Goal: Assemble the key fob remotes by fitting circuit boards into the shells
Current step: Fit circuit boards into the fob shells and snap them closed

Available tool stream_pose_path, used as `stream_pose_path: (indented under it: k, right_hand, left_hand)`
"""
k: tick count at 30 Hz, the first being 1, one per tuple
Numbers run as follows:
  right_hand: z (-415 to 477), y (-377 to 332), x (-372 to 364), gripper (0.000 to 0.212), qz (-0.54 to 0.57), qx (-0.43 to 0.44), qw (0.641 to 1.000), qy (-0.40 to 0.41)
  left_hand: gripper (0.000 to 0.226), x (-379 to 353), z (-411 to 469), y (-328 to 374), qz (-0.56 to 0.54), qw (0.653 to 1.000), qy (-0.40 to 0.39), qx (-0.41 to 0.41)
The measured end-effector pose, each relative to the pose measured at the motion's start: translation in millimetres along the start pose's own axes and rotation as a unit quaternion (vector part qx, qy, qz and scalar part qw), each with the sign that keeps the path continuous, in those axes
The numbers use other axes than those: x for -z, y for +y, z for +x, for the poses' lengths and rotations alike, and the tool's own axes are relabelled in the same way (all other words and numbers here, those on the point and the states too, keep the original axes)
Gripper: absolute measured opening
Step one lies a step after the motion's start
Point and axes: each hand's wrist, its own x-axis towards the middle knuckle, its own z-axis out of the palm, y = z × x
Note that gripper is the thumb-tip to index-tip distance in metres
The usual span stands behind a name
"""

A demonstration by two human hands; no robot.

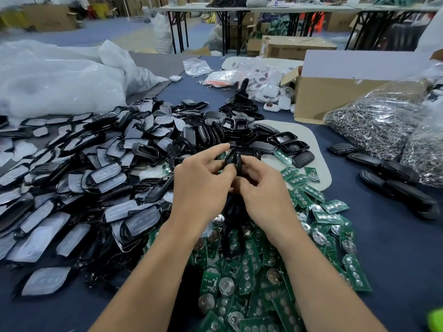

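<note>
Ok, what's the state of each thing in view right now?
left hand: pinches the black shell, index finger straight.
right hand: fingers curled round the same shell.
black shell: held off the table between both hands.
circuit boards: loose heap under the forearms.
shell pile: loose, spread at left.
cardboard box: open, flap raised.
bag of key rings: full, lying at right.

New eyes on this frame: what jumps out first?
The left hand and right hand grip one black shell at centre. A heap of shells covers the left of the table; green circuit boards spread nearest the camera, a bag of metal rings at right.
</note>
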Motion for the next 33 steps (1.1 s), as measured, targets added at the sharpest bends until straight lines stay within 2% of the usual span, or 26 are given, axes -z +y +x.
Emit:
stream_pose_path:
  k: [9, 15, 25, 33]
  right_hand:
    - [-4.1, -4.2, 6.7, 0.049, -0.065, 0.041, 0.997, 0.022]
    - [-3.7, -4.4, 6.6, 0.055, -0.072, 0.04, 0.996, -0.011]
    - [-1.4, 0.7, 4.9, 0.036, -0.029, 0.028, 0.999, -0.005]
    - [-0.9, -2.2, 11.2, 0.043, 0.037, 0.068, 0.996, 0.042]
  left_hand:
    - [0.054, 12.3, 4.9, -2.8, 0.014, 0.992, -0.128, -0.017]
    - [0.049, 18.7, 8.3, -6.9, -0.022, 0.994, -0.107, -0.019]
    - [0.045, 17.3, 12.6, -9.3, -0.071, 0.993, -0.092, -0.003]
    - [0.046, 21.7, 13.5, -5.7, -0.104, 0.987, -0.121, -0.013]
